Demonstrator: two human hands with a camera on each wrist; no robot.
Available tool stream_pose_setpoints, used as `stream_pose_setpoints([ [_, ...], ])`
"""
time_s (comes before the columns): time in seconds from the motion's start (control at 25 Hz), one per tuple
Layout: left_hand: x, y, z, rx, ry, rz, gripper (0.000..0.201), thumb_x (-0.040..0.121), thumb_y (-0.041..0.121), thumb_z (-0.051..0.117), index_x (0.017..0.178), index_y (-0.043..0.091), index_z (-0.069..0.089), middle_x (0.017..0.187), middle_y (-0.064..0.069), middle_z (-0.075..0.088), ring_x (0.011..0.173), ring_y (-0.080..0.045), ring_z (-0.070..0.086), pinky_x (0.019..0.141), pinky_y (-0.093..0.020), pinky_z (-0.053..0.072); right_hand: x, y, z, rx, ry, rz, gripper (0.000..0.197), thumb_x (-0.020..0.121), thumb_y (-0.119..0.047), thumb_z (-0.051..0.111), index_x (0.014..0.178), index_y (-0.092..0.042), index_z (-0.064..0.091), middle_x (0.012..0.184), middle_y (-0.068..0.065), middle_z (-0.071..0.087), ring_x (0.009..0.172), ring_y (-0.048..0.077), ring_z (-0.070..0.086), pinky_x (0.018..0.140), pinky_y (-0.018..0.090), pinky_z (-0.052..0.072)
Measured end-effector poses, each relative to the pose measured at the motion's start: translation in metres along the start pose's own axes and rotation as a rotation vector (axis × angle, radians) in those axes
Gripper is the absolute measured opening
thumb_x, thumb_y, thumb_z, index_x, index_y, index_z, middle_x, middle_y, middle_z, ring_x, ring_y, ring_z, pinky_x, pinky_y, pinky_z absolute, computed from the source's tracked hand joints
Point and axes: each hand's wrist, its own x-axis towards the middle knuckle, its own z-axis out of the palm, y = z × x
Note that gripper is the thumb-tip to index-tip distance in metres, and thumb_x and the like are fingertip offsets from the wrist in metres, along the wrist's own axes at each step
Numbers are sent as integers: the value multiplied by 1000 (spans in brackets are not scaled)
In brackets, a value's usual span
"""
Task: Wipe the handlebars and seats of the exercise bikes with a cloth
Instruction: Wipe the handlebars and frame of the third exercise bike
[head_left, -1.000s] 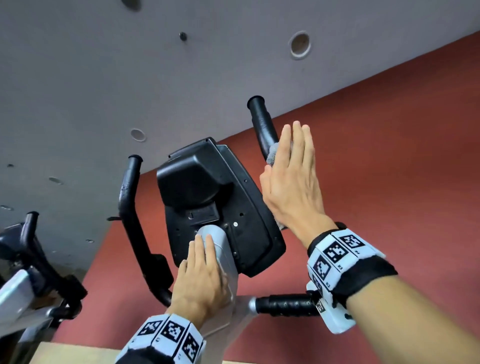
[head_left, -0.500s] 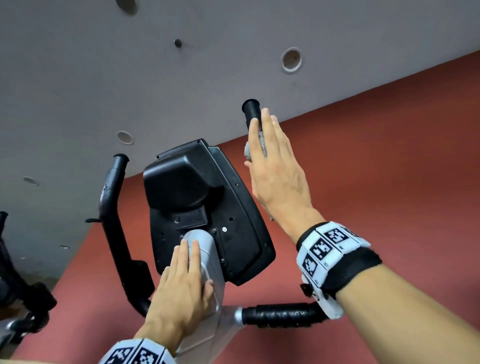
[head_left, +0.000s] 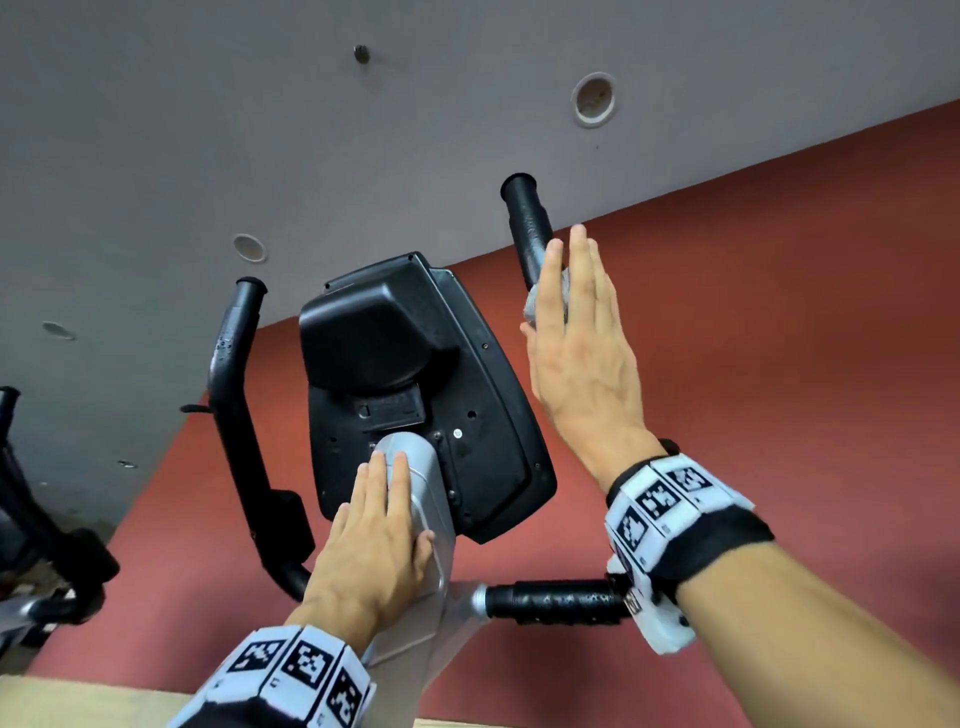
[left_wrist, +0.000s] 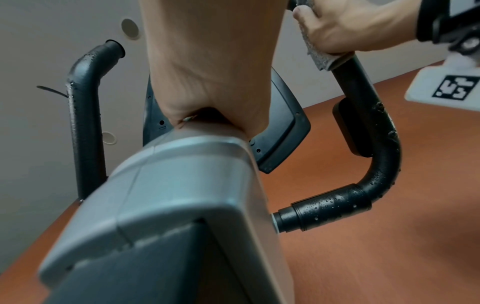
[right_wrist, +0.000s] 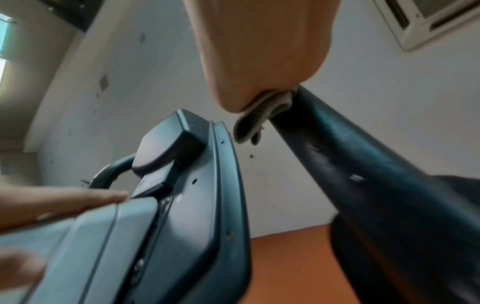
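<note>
Head view shows my right hand (head_left: 576, 348), fingers straight, pressing the small grey cloth (head_left: 540, 304) against the black foam right handlebar (head_left: 527, 228). My left hand (head_left: 374, 540) lies flat on the silver post (head_left: 421, 483). Beaded left handlebar (head_left: 228, 364) and unseen seats likely remain.

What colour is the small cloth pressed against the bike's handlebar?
Grey. The small textured cloth, under the right hand on the black handlebar, shows best in the left wrist view.

Black handlebar (head_left: 527, 228), grey cloth (head_left: 540, 306), silver post (head_left: 415, 483), black console (head_left: 395, 332), brick-red floor (head_left: 779, 364), black-and-white checked wristbands (head_left: 665, 499).
</note>
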Motion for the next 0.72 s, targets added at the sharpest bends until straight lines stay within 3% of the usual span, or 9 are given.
stream_pose_setpoints([
  [0.16, 1, -1, 0, 5, 14, 1, 81, 108, 42, 32, 157, 9, -23, 167, -12, -25, 157, -28, -14, 127, -40, 11, 30, -12, 2, 71, 25, 18, 59, 108, -17, 46, 156, 9, 21, 162, 31, 24, 151, 42, 27, 120, 48, 34],
  [0.32, 1, -4, 1, -5, 15, 17, 81, 108, 41, 33, 158, 8, -21, 167, -14, -23, 156, -30, -13, 127, -42, 13, -12, 3, -3, 46, -17, 21, 65, 108, -20, 44, 157, 8, 12, 165, 29, 15, 154, 38, 19, 124, 45, 28],
  [0.52, 5, -7, 9, -87, 72, 40, 81, 106, 39, 37, 160, 8, -16, 168, -13, -18, 157, -29, -12, 127, -42, 10, 26, -10, 4, 47, 36, 37, 61, 104, -15, 53, 154, 9, 28, 160, 31, 28, 150, 40, 31, 123, 46, 30],
  [0.72, 5, -9, 11, -99, 106, 52, 81, 106, 38, 40, 160, 6, -12, 169, -15, -13, 157, -30, -10, 127, -42, 13, -28, 9, 4, -1, 15, 9, 71, 103, -4, 55, 158, 5, 11, 165, 28, 16, 155, 38, 19, 124, 45, 27],
])
